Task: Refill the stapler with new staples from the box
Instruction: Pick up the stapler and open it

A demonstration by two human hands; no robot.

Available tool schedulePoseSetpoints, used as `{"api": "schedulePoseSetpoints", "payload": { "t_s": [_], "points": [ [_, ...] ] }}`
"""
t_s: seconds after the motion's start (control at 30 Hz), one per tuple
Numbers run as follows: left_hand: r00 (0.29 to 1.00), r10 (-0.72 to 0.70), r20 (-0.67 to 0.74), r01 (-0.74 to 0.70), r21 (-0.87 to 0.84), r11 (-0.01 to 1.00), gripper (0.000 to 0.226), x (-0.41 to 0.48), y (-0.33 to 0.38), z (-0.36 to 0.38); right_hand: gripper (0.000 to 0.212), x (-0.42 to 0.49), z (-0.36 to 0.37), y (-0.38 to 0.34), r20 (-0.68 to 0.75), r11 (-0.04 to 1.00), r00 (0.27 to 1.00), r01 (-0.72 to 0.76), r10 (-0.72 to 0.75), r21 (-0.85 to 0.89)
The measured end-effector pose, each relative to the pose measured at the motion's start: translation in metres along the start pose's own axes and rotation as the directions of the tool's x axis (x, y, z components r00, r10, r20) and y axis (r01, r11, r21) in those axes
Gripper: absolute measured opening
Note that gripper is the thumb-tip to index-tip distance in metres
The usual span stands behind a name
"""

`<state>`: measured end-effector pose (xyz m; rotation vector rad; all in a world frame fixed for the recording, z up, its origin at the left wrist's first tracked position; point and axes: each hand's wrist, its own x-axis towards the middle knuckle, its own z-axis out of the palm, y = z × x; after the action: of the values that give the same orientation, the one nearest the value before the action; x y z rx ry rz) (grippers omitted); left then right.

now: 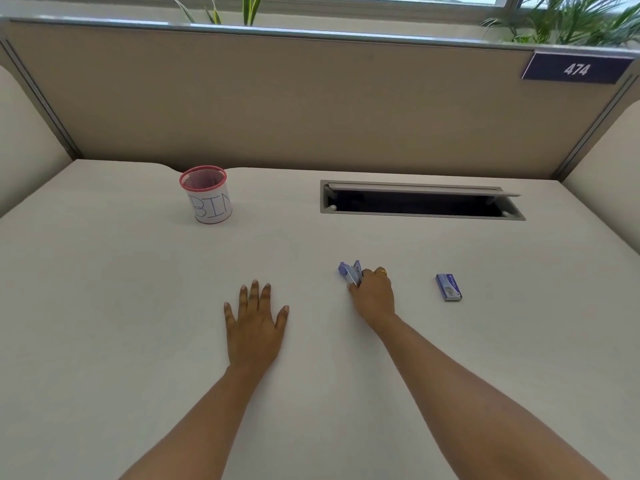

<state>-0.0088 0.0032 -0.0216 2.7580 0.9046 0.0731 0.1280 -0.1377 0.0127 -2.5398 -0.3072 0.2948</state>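
Note:
A small purple stapler [349,272] sits on the white desk [138,306], right of centre. My right hand [374,296] is closed around its near end, fingers curled over it, and a gold ring shows on one finger. Part of the stapler is hidden under those fingers. A small blue staple box [449,287] lies flat on the desk, to the right of that hand and apart from it. My left hand [254,327] rests palm down on the desk with fingers spread, left of the stapler and holding nothing.
A pink mesh cup [206,195] labelled BIN stands at the back left. An open cable slot [420,201] is cut into the desk at the back right. Beige partition walls [311,105] close the desk on three sides.

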Motion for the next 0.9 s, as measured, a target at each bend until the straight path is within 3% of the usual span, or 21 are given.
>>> {"api": "schedulePoseSetpoints", "payload": {
  "t_s": [0.13,0.23,0.3,0.37,0.57,0.73,0.9],
  "points": [
    [1.000,0.003,-0.008,-0.004,-0.033,0.999,0.061,-0.010,0.002,0.000,0.017,-0.004,-0.001,-0.004,0.091,0.950,0.993,-0.104,0.080,0.293],
    [1.000,0.006,-0.014,-0.007,-0.027,1.000,0.062,-0.016,0.001,0.002,0.019,-0.021,-0.007,-0.009,0.257,0.711,0.963,-0.233,0.076,0.663],
    [1.000,0.010,-0.029,-0.010,-0.013,1.000,0.073,-0.020,0.001,0.003,0.024,-0.037,-0.015,-0.011,0.385,0.528,0.923,-0.331,0.009,0.782],
    [0.999,0.015,-0.043,-0.016,-0.022,1.000,0.088,-0.023,0.000,0.004,0.023,-0.050,-0.021,-0.009,0.424,0.428,0.905,-0.368,-0.038,0.825],
    [0.998,0.009,-0.064,-0.011,-0.031,0.999,0.091,-0.024,-0.001,0.005,0.025,-0.078,-0.022,0.003,0.231,0.578,0.973,-0.191,0.004,0.794],
    [0.997,0.006,-0.074,-0.009,-0.031,0.999,0.091,-0.024,-0.001,0.005,0.005,-0.086,-0.020,0.011,0.100,0.612,0.994,-0.099,0.033,0.785],
    [0.996,0.010,-0.091,-0.012,-0.029,0.999,0.089,-0.024,-0.001,0.007,0.003,-0.085,-0.017,0.010,0.063,0.626,0.998,-0.069,0.031,0.777]
  ]
}}
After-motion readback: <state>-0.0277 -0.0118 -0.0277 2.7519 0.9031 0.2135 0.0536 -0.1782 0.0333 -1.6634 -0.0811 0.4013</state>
